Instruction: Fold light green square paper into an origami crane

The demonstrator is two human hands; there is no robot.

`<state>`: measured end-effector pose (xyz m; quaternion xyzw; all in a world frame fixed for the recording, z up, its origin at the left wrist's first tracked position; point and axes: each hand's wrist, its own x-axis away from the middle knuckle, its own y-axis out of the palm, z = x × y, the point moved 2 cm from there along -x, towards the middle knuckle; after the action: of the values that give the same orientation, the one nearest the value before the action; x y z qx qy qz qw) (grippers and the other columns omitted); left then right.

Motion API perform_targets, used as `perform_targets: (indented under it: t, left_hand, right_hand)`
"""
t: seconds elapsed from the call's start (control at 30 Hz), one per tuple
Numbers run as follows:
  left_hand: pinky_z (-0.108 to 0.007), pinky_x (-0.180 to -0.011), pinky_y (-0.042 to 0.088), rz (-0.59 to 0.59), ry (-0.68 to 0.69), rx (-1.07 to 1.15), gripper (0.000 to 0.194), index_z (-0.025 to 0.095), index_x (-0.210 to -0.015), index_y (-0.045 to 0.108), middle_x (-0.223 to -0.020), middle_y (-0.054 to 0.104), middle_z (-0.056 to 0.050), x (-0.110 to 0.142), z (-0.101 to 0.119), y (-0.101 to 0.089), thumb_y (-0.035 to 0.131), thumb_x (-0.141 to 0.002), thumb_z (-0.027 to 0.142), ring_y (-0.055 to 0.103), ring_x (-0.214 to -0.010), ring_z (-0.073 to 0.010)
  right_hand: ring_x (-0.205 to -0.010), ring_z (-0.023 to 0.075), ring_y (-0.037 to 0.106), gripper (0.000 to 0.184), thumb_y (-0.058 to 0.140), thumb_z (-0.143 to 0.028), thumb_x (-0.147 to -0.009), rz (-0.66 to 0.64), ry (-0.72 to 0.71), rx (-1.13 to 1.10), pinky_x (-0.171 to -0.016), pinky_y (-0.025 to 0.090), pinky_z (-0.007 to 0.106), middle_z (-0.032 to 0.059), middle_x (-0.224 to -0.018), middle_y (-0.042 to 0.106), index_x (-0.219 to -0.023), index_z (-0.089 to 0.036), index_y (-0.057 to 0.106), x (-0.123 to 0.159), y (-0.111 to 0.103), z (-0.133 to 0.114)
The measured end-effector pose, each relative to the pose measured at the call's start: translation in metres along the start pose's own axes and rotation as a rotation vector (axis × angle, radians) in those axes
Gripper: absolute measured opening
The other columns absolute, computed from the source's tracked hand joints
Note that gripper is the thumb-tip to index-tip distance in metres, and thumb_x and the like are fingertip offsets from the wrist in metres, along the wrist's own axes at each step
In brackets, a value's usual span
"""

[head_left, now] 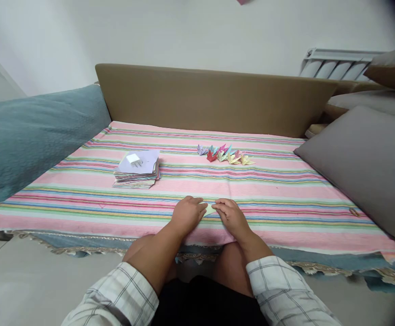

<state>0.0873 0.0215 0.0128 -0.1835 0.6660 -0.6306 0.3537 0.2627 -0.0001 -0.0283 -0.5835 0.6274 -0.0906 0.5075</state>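
Observation:
Between my two hands, close to the front edge of the striped cloth, is a small pale green piece of folded paper (209, 209). My left hand (187, 213) has its fingers closed on the paper's left side. From the other side, my right hand (230, 215) grips the right end with its fingertips. Most of the paper's edges are hidden beneath the fingers. Beyond the hands, several folded paper cranes (222, 155) in purple, blue, red, pink and yellow stand in a cluster.
At the left, a stack of paper sheets (136, 179) carries a white plug adapter (134, 159). The striped cloth (268, 190) covers the sofa seat. A grey cushion (360, 167) leans at the right, and the brown backrest (211, 99) rises behind.

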Motion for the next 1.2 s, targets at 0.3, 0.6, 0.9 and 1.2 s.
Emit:
perform_targets:
  t: [0.3,0.6,0.9,1.2]
  left_hand:
    - [-0.033,-0.083,0.041,0.011,-0.004,0.034,0.018,0.024,-0.094,0.064,-0.097,0.065,-0.005,0.0,0.0,0.001,0.048,-0.088,0.025,0.057,-0.088,-0.019]
    - [-0.034,-0.082,0.042,0.019,-0.009,0.016,0.018,0.023,-0.094,0.065,-0.096,0.066,-0.005,0.0,0.002,0.0,0.049,-0.088,0.025,0.057,-0.086,-0.0195]
    - [-0.032,-0.09,0.044,0.046,-0.201,0.334,0.032,0.023,-0.112,0.062,-0.109,0.067,-0.003,0.005,-0.009,-0.008,0.054,-0.083,0.035,0.059,-0.1,-0.0202]
    - [-0.026,-0.083,0.048,0.061,-0.439,0.536,0.033,0.023,-0.102,0.069,-0.104,0.07,0.0,0.011,-0.029,-0.008,0.054,-0.073,0.023,0.064,-0.093,-0.0175]
  right_hand:
    - [-0.099,0.0229,0.054,0.031,0.045,-0.013,-0.085,-0.037,0.007,0.129,-0.087,0.048,0.042,0.0066,-0.107,0.064,-0.1,-0.026,0.069,0.007,-0.006,-0.002]
    - [-0.118,0.0241,0.049,0.041,0.038,-0.012,-0.085,0.087,0.03,0.222,-0.101,0.038,0.048,0.0101,-0.122,0.058,-0.12,-0.018,0.057,0.011,-0.016,-0.017]
    - [-0.133,0.0264,0.032,0.068,0.042,-0.043,-0.09,-0.236,-0.098,0.129,-0.108,0.03,0.049,0.0141,-0.144,0.035,-0.146,-0.015,0.014,0.013,0.017,-0.038]
    - [-0.127,0.025,0.04,0.057,0.036,-0.035,-0.093,-0.159,-0.033,0.094,-0.104,0.035,0.046,0.0137,-0.138,0.045,-0.144,-0.016,0.022,0.007,0.016,-0.038]
